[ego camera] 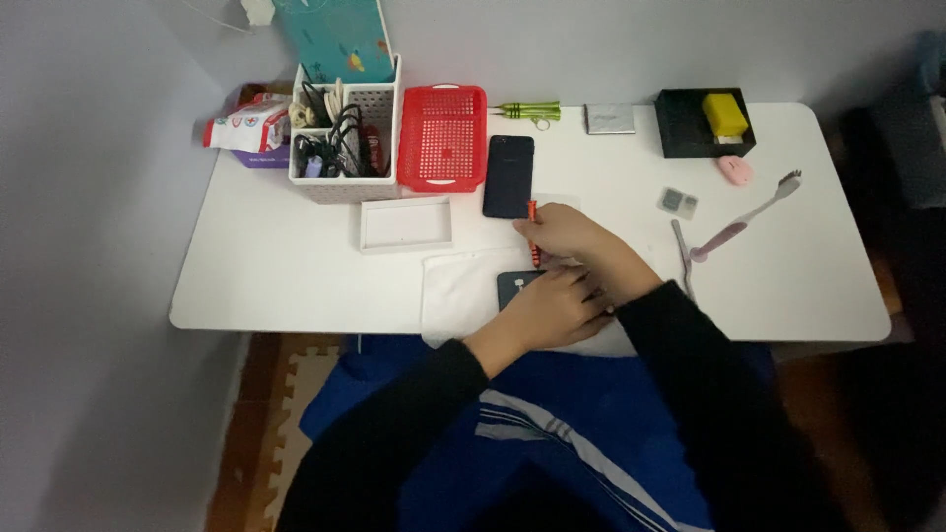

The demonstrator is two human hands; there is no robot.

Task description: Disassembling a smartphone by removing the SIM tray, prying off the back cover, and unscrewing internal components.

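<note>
Item in hand: a dark flat device, apparently a phone lying face down or its back panel, on a white cloth mat at the near edge of the table, mostly covered by the hands. The left hand lies flat over it, fingers pressed down, pinning it to the mat. The right hand is closed around a small orange-handled screwdriver, held upright with its tip down at the device's upper edge. Step, as judged: working a screw while the device is braced; the next move would call for a steady tip and firm downward pressure so the driver does not slip. Just beyond: a second dark phone, flat and untouched, and a shallow white tray. Further back: a red perforated basket, a white mesh organiser stuffed with cables, a packet of wipes, green-handled tools, a small silver plate, a black tray holding a yellow block. To the right: a pink toothbrush, tweezers, a small pink object, a small grey square part. Surface: white table with rounded corners, set against a plain grey wall. Floor: wood, with a foam puzzle mat. The light is dim.
</note>
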